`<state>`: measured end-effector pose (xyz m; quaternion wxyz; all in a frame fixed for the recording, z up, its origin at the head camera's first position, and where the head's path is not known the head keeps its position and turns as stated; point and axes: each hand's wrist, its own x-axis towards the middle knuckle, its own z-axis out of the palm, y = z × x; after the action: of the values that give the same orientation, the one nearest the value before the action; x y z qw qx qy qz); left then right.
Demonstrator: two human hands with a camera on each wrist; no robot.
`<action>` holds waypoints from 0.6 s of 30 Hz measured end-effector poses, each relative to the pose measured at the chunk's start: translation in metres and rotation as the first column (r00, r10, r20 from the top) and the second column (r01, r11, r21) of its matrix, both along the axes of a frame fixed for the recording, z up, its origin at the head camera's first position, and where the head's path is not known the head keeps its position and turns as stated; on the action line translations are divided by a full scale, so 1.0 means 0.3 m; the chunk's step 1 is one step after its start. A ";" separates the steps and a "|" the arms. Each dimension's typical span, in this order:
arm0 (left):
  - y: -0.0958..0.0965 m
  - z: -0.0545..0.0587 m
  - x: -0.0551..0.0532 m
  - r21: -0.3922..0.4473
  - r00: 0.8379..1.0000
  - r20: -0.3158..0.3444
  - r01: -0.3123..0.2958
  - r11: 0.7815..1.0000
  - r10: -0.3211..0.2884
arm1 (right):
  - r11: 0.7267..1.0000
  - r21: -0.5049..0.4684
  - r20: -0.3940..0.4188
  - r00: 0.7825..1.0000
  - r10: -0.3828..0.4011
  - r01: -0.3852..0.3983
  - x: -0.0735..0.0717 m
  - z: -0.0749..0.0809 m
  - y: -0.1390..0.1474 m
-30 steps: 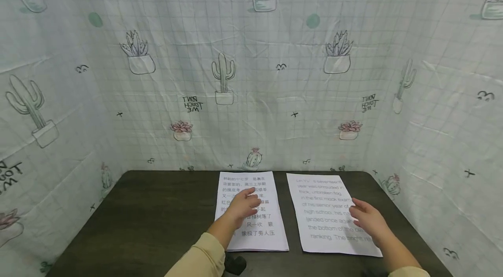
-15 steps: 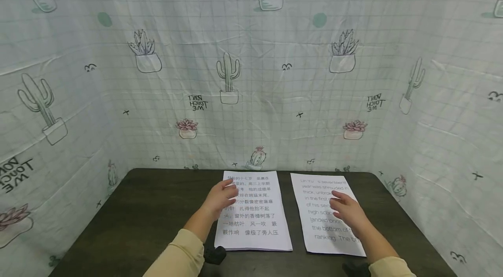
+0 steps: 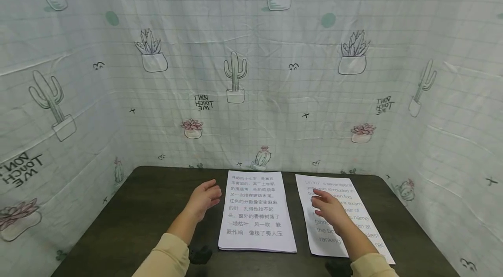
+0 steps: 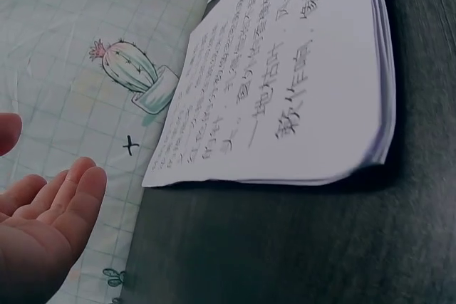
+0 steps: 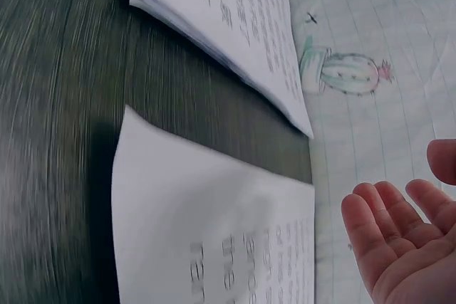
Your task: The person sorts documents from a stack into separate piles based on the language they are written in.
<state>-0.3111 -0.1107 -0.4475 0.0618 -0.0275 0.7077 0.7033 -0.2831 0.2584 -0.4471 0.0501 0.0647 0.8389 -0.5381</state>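
Note:
A stack of paper sheets (image 3: 257, 211) printed with Chinese text lies on the dark table, its layered edge showing in the left wrist view. To its right lies a sheet of paper (image 3: 365, 224) printed in English. My left hand (image 3: 202, 200) hovers just left of the stack, fingers relaxed and holding nothing. Over the English sheet hangs my right hand (image 3: 330, 209), also without anything in it, covering part of the text. Both wrist views show loosely bent fingers, apart from the paper.
The dark wooden table (image 3: 137, 216) ends at a pale curtain (image 3: 251, 128) with cactus prints, which surrounds it at the back and both sides. Black straps or devices (image 3: 200, 254) show under the wrists.
My left hand has moved left, from above the Chinese stack to beside it. My right hand has moved left across the English sheet. The head view has turned slightly left.

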 end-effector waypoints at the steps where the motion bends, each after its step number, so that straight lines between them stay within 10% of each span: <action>1: -0.005 -0.004 0.002 -0.003 1.000 0.004 -0.010 1.000 0.010 | 1.000 -0.006 0.001 1.000 0.003 -0.003 -0.003 -0.002 -0.011; 18: -0.031 -0.125 0.044 -0.034 0.997 0.074 -0.029 0.999 0.031 | 0.997 -0.073 0.038 0.999 0.011 -0.008 0.017 -0.077 -0.136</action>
<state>-0.2978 -0.1201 -0.4850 0.0774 -0.0655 0.7160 0.6907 -0.2781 0.2175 -0.4702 0.0710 0.0691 0.8180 -0.5666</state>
